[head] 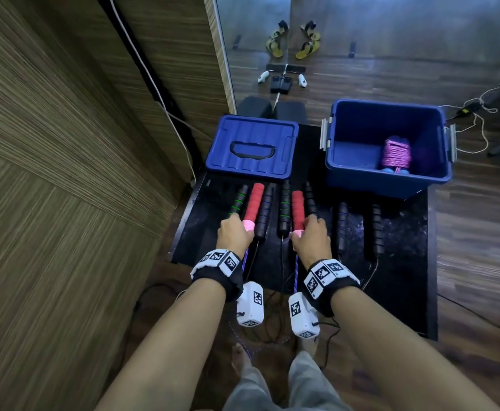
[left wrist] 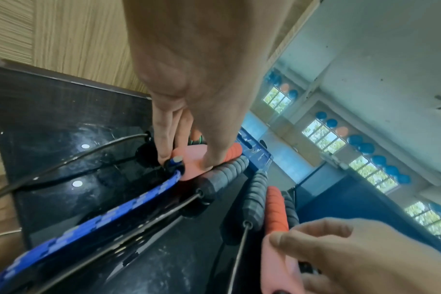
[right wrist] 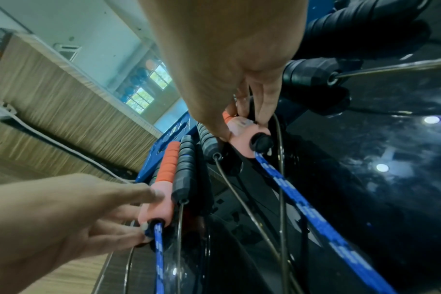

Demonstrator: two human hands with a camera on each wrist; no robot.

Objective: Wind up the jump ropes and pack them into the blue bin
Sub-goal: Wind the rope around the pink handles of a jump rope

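Two red foam handles with pink ends (head: 254, 203) (head: 298, 209) lie on a black mat (head: 403, 262), joined by a blue braided rope (right wrist: 302, 199) that trails back toward my feet. My left hand (head: 236, 229) pinches the pink end of the left handle (left wrist: 191, 159). My right hand (head: 312, 234) pinches the pink end of the right handle (right wrist: 242, 129). Both handles still rest among the other handles. The open blue bin (head: 361, 182) stands at the far right with one wound pink rope (head: 396, 154) inside.
The bin's blue lid (head: 251, 145) lies far left on the mat. Green-ringed black handles (head: 238, 201) (head: 285, 207) and plain black handles (head: 265, 209) (head: 342, 226) (head: 376, 229) flank the red ones, with thin cords running back. A wood-panel wall (head: 64, 143) stands on the left.
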